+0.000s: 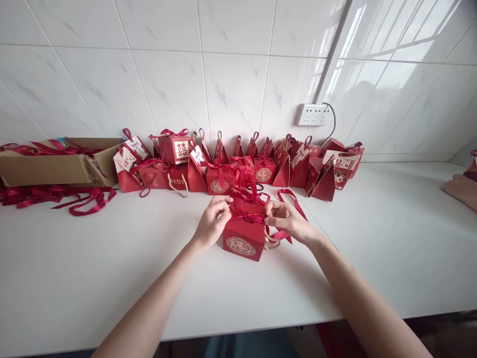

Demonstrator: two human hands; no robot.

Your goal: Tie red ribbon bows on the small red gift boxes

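A red gift box [242, 238] with a round gold emblem stands upright on the white counter, a gold cord handle [273, 241] at its right side. Red satin ribbon [248, 216] crosses its top and is knotted or looped there. On the left of the box top, my left hand [212, 223] is closed, thumb and fingers pinching the ribbon. My right hand [288, 221] faces it from the other side, its fingers also pinched on the ribbon by the box's upper right edge. Loose ribbon tails trail behind and to the right of the box.
A row of red gift boxes [219, 181] lines the tiled wall. At left, a cardboard box [44, 169] holds red ribbons, with more ribbons [93, 201] spilling in front. A power strip [315, 115] is on the wall. Another person's hand [460, 189] rests at the far right.
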